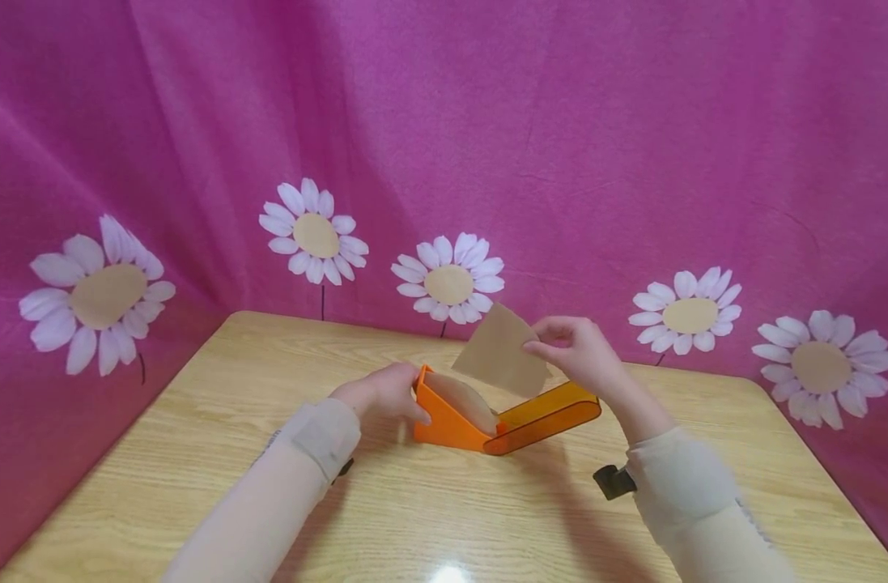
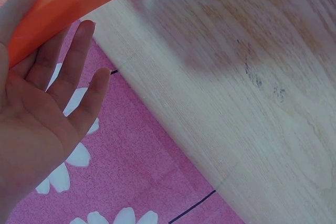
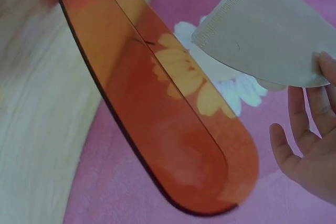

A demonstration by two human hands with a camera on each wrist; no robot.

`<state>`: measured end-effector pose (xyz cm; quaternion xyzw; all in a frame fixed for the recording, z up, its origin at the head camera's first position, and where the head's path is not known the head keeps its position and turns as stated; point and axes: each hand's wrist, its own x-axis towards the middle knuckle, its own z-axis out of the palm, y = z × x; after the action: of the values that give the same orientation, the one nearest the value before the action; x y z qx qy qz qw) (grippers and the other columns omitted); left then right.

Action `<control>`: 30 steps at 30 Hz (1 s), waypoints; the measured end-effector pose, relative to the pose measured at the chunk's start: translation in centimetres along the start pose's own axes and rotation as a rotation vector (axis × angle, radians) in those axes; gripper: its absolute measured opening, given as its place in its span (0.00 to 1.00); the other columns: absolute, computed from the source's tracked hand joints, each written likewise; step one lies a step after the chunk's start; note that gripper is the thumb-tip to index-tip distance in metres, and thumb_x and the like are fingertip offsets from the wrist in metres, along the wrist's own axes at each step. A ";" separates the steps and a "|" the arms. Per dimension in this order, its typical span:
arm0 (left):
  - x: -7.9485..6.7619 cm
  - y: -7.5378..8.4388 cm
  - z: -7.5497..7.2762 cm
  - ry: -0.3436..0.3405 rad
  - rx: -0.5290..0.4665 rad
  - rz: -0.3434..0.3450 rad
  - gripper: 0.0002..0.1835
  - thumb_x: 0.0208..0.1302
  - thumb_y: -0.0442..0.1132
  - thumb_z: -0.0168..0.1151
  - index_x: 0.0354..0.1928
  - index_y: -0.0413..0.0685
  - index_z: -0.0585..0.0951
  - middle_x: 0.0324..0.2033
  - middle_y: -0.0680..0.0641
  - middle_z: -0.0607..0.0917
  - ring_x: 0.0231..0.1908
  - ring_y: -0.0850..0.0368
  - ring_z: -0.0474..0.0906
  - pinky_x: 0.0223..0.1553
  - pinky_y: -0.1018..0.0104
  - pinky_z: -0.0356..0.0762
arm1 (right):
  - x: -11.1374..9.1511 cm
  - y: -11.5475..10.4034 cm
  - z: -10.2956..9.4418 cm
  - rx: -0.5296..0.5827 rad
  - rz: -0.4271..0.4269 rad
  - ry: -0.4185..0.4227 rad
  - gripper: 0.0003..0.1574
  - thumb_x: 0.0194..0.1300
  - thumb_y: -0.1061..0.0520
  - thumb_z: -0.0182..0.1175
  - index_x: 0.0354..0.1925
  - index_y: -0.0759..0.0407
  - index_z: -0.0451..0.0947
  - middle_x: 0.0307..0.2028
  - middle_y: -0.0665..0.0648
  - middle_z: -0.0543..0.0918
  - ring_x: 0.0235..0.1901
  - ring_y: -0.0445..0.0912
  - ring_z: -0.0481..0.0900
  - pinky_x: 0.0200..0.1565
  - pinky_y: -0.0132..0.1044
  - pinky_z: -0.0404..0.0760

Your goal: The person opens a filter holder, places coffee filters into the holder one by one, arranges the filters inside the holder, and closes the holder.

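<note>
An orange coffee filter holder (image 1: 447,419) stands on the table, its see-through amber lid (image 1: 553,423) swung open to the right. Brown paper filters (image 1: 464,397) sit upright inside it. My left hand (image 1: 385,393) grips the holder's left end; in the left wrist view the thumb (image 2: 20,8) lies on the orange wall and the outer fingers stretch away from it. Above the holder, my right hand (image 1: 578,348) pinches one brown coffee filter (image 1: 503,350) by its edge. The right wrist view shows this filter's crimped seam (image 3: 223,18), with the lid in front.
The light wood table (image 1: 444,502) reaches back to a magenta cloth (image 1: 444,121) printed with white daisies. A dark camera mount (image 1: 614,482) sticks out from the right wrist. Shadows of the arms fall across the wood.
</note>
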<state>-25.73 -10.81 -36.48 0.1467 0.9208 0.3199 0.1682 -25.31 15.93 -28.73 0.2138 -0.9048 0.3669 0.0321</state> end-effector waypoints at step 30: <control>0.0 -0.1 0.0 -0.012 -0.008 -0.018 0.20 0.49 0.36 0.72 0.47 0.47 0.80 0.40 0.52 0.83 0.40 0.57 0.75 0.58 0.58 0.71 | 0.9 0.9 4.5 -0.051 -0.029 -0.088 0.07 0.59 0.57 0.63 0.35 0.59 0.82 0.33 0.56 0.84 0.39 0.47 0.78 0.44 0.42 0.75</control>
<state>-25.76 -10.84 -36.57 0.1395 0.9198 0.3212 0.1772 -26.02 13.13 -32.45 0.2419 -0.9111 0.3337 0.0032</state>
